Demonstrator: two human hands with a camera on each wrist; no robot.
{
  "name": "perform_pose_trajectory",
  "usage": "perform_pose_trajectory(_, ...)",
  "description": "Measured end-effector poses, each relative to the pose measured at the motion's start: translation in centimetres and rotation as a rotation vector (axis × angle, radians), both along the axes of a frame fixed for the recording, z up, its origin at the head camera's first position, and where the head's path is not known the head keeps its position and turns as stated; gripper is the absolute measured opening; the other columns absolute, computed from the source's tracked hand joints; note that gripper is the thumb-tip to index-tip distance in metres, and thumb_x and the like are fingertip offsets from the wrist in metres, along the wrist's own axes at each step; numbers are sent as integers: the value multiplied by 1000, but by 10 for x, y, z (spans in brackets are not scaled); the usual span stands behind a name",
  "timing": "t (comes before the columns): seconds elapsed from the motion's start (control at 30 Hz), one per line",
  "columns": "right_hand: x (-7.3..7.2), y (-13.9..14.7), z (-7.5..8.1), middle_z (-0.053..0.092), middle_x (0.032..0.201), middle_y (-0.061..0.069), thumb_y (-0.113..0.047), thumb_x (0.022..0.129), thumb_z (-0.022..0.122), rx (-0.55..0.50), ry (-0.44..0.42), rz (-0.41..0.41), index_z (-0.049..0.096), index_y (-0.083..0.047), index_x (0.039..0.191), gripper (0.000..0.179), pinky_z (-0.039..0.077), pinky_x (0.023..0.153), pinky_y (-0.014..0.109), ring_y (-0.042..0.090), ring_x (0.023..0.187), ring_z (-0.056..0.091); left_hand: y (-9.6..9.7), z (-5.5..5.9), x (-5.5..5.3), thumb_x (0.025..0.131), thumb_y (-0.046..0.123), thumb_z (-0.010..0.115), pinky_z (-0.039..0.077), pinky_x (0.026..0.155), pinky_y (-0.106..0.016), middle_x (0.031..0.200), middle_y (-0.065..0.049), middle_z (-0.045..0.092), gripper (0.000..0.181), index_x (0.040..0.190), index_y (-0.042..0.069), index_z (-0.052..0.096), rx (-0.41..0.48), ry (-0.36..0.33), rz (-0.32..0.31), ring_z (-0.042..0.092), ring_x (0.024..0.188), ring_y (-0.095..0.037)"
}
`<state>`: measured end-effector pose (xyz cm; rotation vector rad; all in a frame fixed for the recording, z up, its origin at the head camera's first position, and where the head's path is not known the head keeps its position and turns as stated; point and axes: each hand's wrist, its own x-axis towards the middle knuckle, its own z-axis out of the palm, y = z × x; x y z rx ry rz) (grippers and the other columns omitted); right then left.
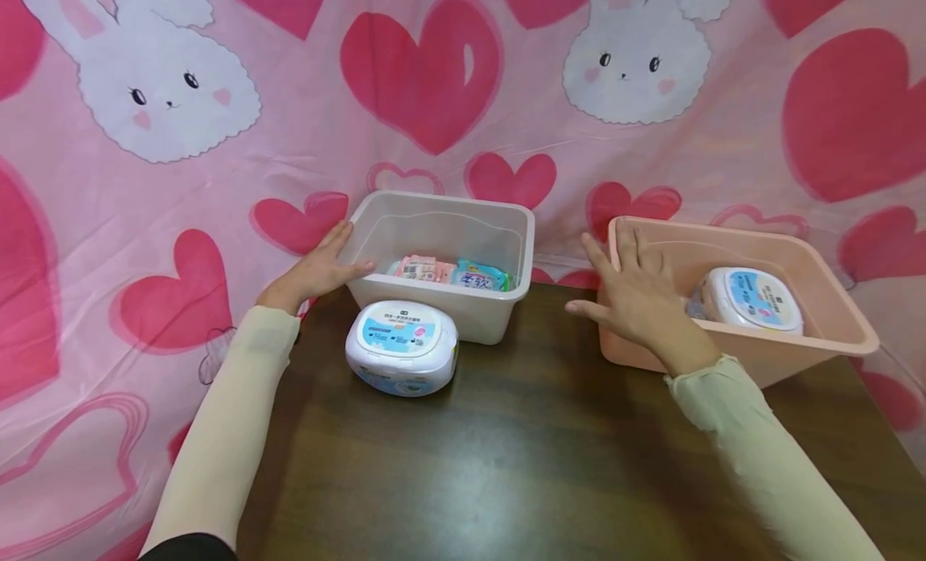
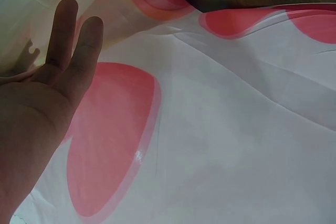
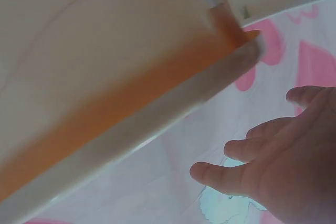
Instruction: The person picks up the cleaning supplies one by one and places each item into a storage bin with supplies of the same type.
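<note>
My left hand (image 1: 318,268) rests at the left end of a light grey bin (image 1: 481,320), fingers straight along its side and thumb reaching over the front rim. Inside that bin lie a pink packet (image 1: 419,269) and a blue-green packet (image 1: 477,276). Just in front of it, a white lidded wipes tub (image 1: 401,352) with a blue label stands on the table. With fingers spread, my right hand (image 1: 640,300) hovers by the left end of a peach bin (image 1: 781,360). A similar white tub (image 1: 760,300) sits in the peach bin, beside something partly hidden.
Both bins stand toward the back of a dark wooden table (image 1: 470,464). Behind and to the left hangs a pink cloth (image 1: 304,143) printed with hearts and rabbits, close against the bins. The peach bin reaches near the table's right edge.
</note>
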<state>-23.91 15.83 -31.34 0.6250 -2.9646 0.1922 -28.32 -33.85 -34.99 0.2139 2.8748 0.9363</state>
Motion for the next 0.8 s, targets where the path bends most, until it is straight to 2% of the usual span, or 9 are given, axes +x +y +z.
perform_pose_trajectory(0.1,0,8,-3,-13,166,21,-69,84,65,14,12,-5,3,-23,164,111,-6,108,78,46,149,-11,-1,-2,0,89,61,66,18,113,-69,169,-7,-4,109,164,17,-1,1,-1,3,5,152,-36)
perform_pose_trajectory(0.33,6,29,-9,-16,166,19,-72,85,62,-32,-37,-38,-3,-23,164,113,-11,106,77,44,149,-16,-1,-3,0,90,61,65,17,114,-68,169,-10,-3,108,164,16,-1,-8,5,-4,4,152,-36)
perform_pose_trajectory(0.57,12,51,-13,-12,165,24,-69,85,65,-48,-24,-58,3,-19,164,112,-12,108,74,47,149,-14,-1,-3,0,89,59,67,21,112,-70,169,-8,-3,109,164,21,-3,2,-18,14,5,152,-37)
perform_pose_trajectory(0.8,17,69,-13,-17,164,24,-69,85,64,-52,-40,-104,5,-16,164,112,-10,106,78,49,148,-16,-1,-3,-1,90,58,67,21,111,-71,169,-9,-3,109,163,21,-4,-7,-14,8,4,152,-38)
